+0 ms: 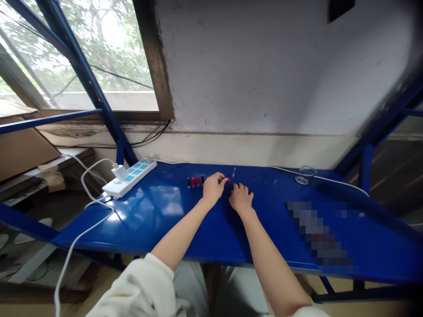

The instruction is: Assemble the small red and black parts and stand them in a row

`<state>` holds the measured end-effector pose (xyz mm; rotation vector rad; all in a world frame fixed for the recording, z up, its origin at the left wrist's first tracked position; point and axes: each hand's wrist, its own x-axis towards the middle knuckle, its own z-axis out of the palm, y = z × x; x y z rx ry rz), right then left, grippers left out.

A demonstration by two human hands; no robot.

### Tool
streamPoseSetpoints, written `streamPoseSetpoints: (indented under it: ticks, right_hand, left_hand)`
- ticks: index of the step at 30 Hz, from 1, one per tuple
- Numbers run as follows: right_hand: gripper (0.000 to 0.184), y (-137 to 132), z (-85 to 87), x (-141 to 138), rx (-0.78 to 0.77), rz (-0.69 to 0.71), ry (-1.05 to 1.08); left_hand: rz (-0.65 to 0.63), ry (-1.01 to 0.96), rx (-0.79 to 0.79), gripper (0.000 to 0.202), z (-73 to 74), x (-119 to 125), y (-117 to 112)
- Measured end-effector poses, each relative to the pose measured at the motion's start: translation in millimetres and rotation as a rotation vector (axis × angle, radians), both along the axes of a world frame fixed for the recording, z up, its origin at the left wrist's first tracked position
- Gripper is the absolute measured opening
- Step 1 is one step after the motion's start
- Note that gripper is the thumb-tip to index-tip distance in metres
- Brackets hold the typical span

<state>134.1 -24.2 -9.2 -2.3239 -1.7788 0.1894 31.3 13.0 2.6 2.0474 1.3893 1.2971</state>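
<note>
My left hand point(214, 188) pinches a small red cylinder point(228, 179) between thumb and fingertips, just above the blue table point(211, 229). Close by on the right, my right hand point(241, 198) is palm down near the tabletop, its fingers bent a little and apart; nothing shows in it. Beside my left hand stands a short row of small upright cylinders, among them a black one point(188, 182) and a red one point(193, 181), with paler lower ends. Behind my hands sits a small clear tube-like piece point(234, 172). Several tiny clear pieces point(256, 177) lie farther right.
A white power strip point(130, 178) with a plug and cable point(74, 251) occupies the table's left side. A clear glass cup point(304, 175) is at the back right, by a white cable point(340, 181). A pixelated patch point(317, 233) covers something at right. Blue frame posts flank the table.
</note>
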Motion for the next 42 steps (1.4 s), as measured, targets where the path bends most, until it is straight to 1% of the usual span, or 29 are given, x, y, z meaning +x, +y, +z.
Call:
streamPoseSetpoints:
  ticks: [4,7,12,17,22,26,29,31,33,35,38,42]
  right_hand:
    - [0.046,6.1,-9.5,-0.8,0.023,-0.008,0.017]
    - [0.048,13.7,-17.6,-1.5,0.040,0.000,0.022]
    - [0.052,26.3,-24.3,-1.1,0.045,0.000,0.019]
    - [0.055,40.0,-24.1,1.4,0.041,0.001,0.022]
    - [0.056,52.4,-22.6,4.4,0.010,0.028,0.018]
    - [0.055,48.9,-25.2,5.9,0.042,0.044,0.001]
    - [0.049,38.3,-26.3,6.9,0.111,0.082,0.008]
    - [0.043,30.9,-24.1,7.0,0.177,0.129,0.039]
    - [0.038,25.7,-19.2,6.3,0.267,0.189,0.109]
    - [0.033,23.7,-12.9,5.1,0.394,0.225,0.205]
    - [0.029,24.8,-4.6,5.2,0.574,0.181,0.360]
    - [0.028,25.9,1.5,12.1,0.699,0.122,0.600]
  left_hand:
    - [-0.032,-0.343,-0.125,0.023,-4.8,-18.7,-20.3]
    - [-0.072,-0.454,-0.170,0.024,-12.1,-22.8,-27.3]
    - [-0.085,-0.525,-0.219,0.021,-24.8,-21.4,-20.9]
    - [-0.082,-0.636,-0.247,0.021,-30.4,-22.5,-14.5]
    - [-0.081,-0.576,-0.216,0.019,-30.7,-22.4,-16.6]
    - [-0.073,-0.522,-0.188,0.018,-31.1,-22.4,-17.2]
    - [-0.079,-0.526,-0.191,0.018,-30.7,-22.3,-17.3]
    - [-0.080,-0.554,-0.198,0.019,-29.5,-22.1,-17.8]
    - [-0.074,-0.594,-0.208,0.020,-27.3,-22.1,-18.7]
    - [-0.062,-0.633,-0.216,0.021,-24.5,-22.3,-19.7]
    - [-0.052,-0.670,-0.223,0.021,-21.1,-23.2,-20.7]
    - [-0.045,-0.706,-0.225,0.020,-21.5,-24.0,-19.0]
